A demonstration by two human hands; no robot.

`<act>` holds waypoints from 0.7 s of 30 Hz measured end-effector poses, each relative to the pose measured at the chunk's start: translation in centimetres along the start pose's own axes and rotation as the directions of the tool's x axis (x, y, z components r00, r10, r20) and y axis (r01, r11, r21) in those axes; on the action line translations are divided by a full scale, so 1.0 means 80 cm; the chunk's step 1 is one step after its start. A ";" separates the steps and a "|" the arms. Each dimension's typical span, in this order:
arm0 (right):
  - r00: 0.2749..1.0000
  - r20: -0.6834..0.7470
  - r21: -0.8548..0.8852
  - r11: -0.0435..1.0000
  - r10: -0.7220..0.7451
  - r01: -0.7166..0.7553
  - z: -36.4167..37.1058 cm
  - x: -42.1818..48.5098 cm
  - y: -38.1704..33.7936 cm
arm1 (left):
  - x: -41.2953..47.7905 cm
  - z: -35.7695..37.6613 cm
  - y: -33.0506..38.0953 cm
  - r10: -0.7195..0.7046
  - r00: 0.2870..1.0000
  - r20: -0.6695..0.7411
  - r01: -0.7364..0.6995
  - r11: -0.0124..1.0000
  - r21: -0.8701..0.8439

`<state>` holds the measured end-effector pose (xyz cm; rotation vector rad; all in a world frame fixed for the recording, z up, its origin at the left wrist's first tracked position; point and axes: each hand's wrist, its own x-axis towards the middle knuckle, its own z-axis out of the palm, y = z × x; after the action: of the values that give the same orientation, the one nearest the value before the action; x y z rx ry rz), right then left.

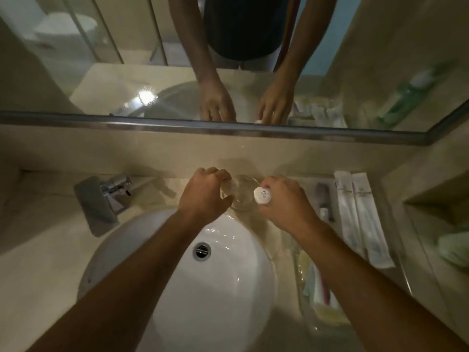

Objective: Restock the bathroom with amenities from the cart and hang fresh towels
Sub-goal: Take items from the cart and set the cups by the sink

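Amenity bottle with white round cap (261, 195) sits in the right hand (286, 207), fingers curled round it, cap facing up toward the camera and sticking out at the hand's left side; the body of the bottle is hidden in the grip. Left hand (203, 196) is just beside it, fingers curled on a small clear item (229, 185) at the rim of a clear glass (241, 196); too blurred to say what that item is. Glass stands on the counter (50, 250) behind the white sink basin (228, 288), between the two hands, touching or nearly touching both. Capped bottle is at the glass's right edge, above the back rim of the basin. Chrome tap (106, 196) is well left of the left hand. Right of the right hand, a tray (388, 224) holds two long white wrapped packets (360, 219) side by side and a small dark item (323, 199) nearer the hand. More packets (319, 288) lie in a clear holder by the right forearm. Mirror (228, 72) above the counter reflects both hands.
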<state>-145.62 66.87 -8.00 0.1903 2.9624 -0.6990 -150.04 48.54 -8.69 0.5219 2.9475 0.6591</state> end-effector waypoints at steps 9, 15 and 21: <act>0.998 0.066 -0.089 0.996 -0.007 0.013 0.065 0.060 0.011 | 0.037 0.073 -0.025 -0.053 0.994 0.095 0.057 0.998 -0.032; 0.994 0.097 -0.090 0.995 0.060 -0.051 0.084 0.069 0.011 | 0.044 0.088 -0.030 -0.051 0.996 0.067 0.053 0.998 -0.024; 0.997 0.058 -0.090 0.995 0.052 -0.047 0.087 0.070 0.012 | 0.052 0.091 -0.032 -0.029 0.996 0.089 0.028 0.999 0.016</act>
<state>-150.58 65.15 -15.31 0.2310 2.9131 -0.5566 -153.69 50.74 -16.33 0.4958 2.8735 0.5951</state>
